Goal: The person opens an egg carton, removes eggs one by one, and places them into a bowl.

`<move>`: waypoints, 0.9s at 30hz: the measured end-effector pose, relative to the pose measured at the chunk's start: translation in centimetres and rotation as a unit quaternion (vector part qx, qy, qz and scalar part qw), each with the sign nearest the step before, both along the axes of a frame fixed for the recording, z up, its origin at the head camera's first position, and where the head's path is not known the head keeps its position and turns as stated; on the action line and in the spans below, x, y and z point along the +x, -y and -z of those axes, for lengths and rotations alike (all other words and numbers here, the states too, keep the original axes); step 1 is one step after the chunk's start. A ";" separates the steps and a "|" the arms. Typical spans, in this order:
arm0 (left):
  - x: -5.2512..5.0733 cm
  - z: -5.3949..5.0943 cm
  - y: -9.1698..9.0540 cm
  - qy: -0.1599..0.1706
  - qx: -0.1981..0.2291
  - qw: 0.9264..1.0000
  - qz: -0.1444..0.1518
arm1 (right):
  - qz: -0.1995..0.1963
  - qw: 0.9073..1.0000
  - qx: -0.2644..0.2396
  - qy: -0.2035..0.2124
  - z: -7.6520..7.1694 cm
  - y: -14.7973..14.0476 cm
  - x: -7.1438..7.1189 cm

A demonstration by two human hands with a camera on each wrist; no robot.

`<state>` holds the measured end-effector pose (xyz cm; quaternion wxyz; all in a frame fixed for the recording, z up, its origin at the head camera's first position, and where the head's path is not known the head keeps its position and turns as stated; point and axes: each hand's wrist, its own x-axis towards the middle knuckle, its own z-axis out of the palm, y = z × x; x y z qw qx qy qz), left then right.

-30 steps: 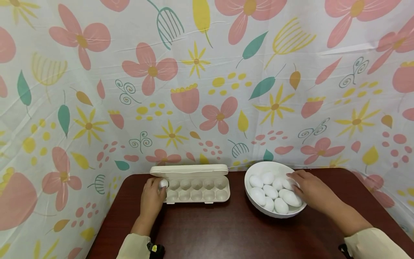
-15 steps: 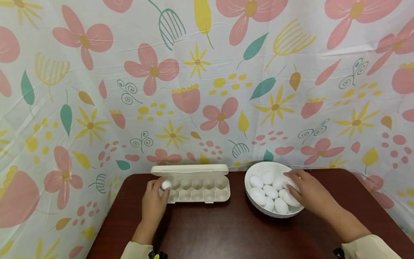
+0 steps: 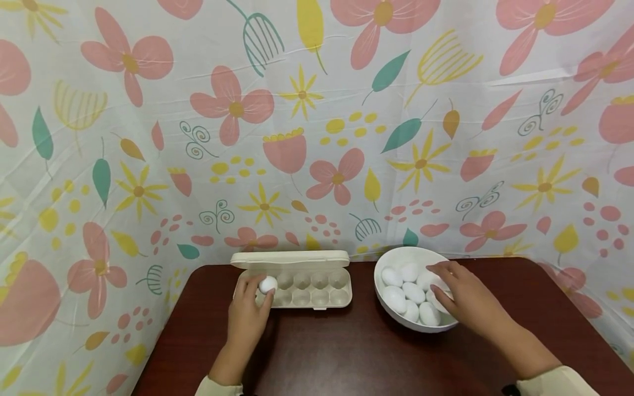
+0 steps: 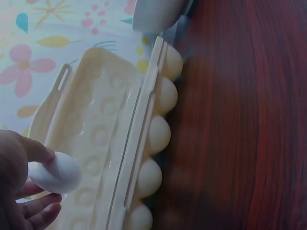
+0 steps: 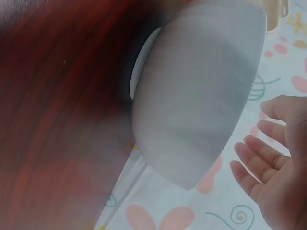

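My left hand point(image 3: 249, 313) pinches a white egg point(image 3: 268, 284) between thumb and fingers. The hand is over the left end of a cream egg carton point(image 3: 302, 307), whose lid point(image 3: 292, 257) is raised at the back. In the left wrist view, the egg point(image 4: 60, 173) is in front of the carton's rows of round cups. A white bowl point(image 3: 388, 256) stands on the right with several white eggs point(image 3: 414, 292) in it. My right hand point(image 3: 468, 294) reaches over the bowl's right side, its fingers spread and partly hiding eggs. In the right wrist view, nothing shows between its fingers.
Carton and bowl stand side by side, a gap between them, near the back edge of the dark red-brown table point(image 3: 317, 352). Directly behind the table hangs a white flower-patterned cloth point(image 3: 346, 126), which also runs along the left side.
My left hand has moved to the right along the carton, still holding the egg. The right hand has shifted slightly left, further over the bowl.
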<state>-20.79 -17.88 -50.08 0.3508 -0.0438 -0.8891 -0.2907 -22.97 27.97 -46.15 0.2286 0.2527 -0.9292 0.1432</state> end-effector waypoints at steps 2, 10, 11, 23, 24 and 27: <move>0.2 -0.1 -0.4 -0.002 0.002 1.000 -0.003 | -0.007 1.000 -0.006 -0.011 0.0 0.3 0.1; 1.0 -0.3 -2.4 0.015 0.023 1.000 0.013 | -0.042 0.997 -0.028 -0.060 0.2 2.1 0.8; 1.2 -0.3 -2.7 0.020 0.025 0.999 0.017 | -0.042 0.997 -0.027 -0.062 0.3 2.3 0.9; 3.0 -1.0 -5.7 0.029 0.022 0.998 0.057 | -0.054 0.997 -0.048 -0.034 0.6 4.9 2.3; 3.1 -1.0 -5.9 0.025 0.021 0.998 0.057 | -0.055 0.997 -0.051 -0.033 0.6 5.1 2.4; 3.4 -0.9 -6.7 0.026 0.029 0.997 0.061 | -0.060 0.996 -0.059 -0.035 0.8 5.7 2.7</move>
